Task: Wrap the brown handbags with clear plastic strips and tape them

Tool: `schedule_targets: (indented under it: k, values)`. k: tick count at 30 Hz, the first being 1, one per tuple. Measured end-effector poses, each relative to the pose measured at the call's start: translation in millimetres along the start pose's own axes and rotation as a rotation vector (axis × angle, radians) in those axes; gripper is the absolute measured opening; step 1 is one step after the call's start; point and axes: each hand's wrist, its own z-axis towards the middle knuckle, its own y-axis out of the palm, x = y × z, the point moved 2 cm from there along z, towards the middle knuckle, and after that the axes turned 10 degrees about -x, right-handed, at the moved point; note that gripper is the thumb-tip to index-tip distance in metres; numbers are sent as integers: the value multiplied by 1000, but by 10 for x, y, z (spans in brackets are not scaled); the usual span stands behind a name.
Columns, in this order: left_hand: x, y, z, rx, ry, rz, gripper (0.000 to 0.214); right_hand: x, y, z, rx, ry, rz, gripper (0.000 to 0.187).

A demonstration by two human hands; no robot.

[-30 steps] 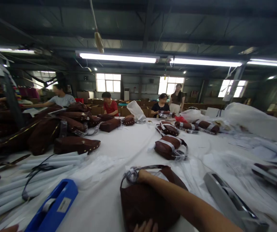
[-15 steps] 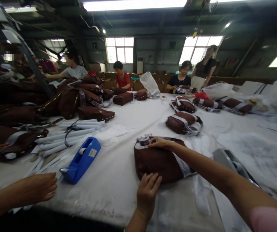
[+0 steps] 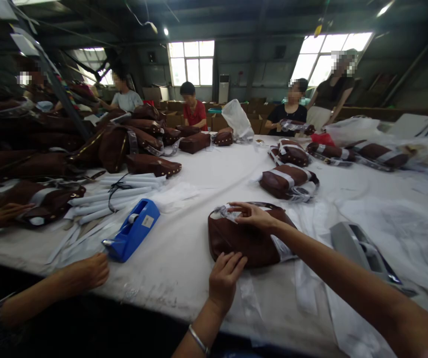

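A dark brown leather handbag (image 3: 243, 243) lies on the white-covered table in front of me, a white strip round its right part. My left hand (image 3: 226, 278), with a bangle at the wrist, rests its outstretched fingers on the bag's near edge. Over the bag's far left side is my right hand (image 3: 254, 217), fingers apart, beside a plastic-wrapped fitting (image 3: 223, 213). Whether these fingertips touch the wrapping I cannot tell. To the right of the bag stands a grey tape dispenser (image 3: 359, 248), partly behind my right forearm.
A blue tape dispenser (image 3: 133, 231) stands left, near a co-worker's closed hand (image 3: 96, 268). Beyond it lie rolled white sheets (image 3: 98, 204) and a heap of brown bags (image 3: 113, 149). Wrapped bags (image 3: 286, 179) sit farther back. Clear plastic (image 3: 396, 228) covers the right side. Several people work behind the table.
The view has shifted a little. My right hand's fingers have spread and lifted at the wrapped fitting. My left hand stays on the bag's edge. The co-worker's hand at left has closed.
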Motion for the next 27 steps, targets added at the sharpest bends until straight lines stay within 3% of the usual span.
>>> schedule_targets:
  k: [2,5,9,11,16,20,23,27]
  values:
    - [1,-1,-1,-6,-2,2,38,-77,80,-145,1,-55,-27,67]
    - [6,-2,-2,-14,-5,6,39,-134,130,-299,43,-20,-144,55]
    - [11,-6,2,-4,-8,-3,38,-114,-50,-190,429,92,-604,40]
    - [11,-6,4,6,-4,-4,37,-69,-168,7,489,161,-722,37]
    - [7,13,-5,21,-2,9,37,110,-357,562,372,343,-691,41]
    - [1,37,-19,20,-8,20,38,241,-399,778,331,401,-599,47]
    - [-6,48,-26,17,-10,8,39,263,-384,806,278,366,-491,51]
    - [-7,43,-23,5,-7,9,39,131,-298,701,227,199,-366,50]
